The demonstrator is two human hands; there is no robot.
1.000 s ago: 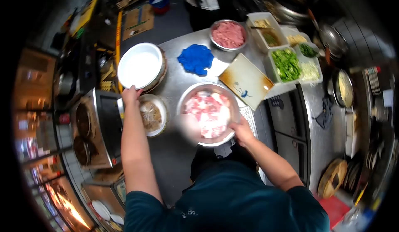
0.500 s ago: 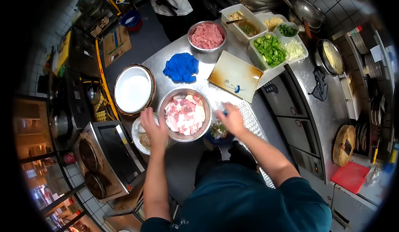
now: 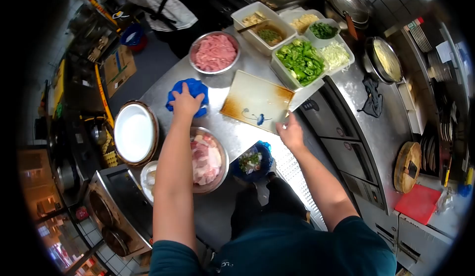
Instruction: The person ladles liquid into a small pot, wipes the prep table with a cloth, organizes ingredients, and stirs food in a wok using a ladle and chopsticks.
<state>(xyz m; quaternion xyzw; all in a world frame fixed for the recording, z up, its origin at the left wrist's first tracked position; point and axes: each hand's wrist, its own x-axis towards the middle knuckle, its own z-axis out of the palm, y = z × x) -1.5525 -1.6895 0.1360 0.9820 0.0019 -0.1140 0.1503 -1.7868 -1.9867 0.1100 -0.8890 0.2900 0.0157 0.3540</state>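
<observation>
My left hand lies over a crumpled blue cloth on the steel worktop, palm down with fingers spread. At the lower right corner of a rectangular plate with brown-stained ends and a blue flower, my right hand has thumb and fingers around the rim. Under my left forearm, a steel bowl of raw meat pieces is partly hidden. Left of it is a white basin.
A bowl of sliced raw meat stands at the back. Tubs of cut green peppers and other chopped ingredients stand at the back right. Below the worktop edge hangs a blue-lined bin with scraps. Another person stands across the worktop.
My left hand has gone from beside the meat bowl up onto the blue cloth. My right hand has moved to the plate's corner. The view has shifted and turned slightly.
</observation>
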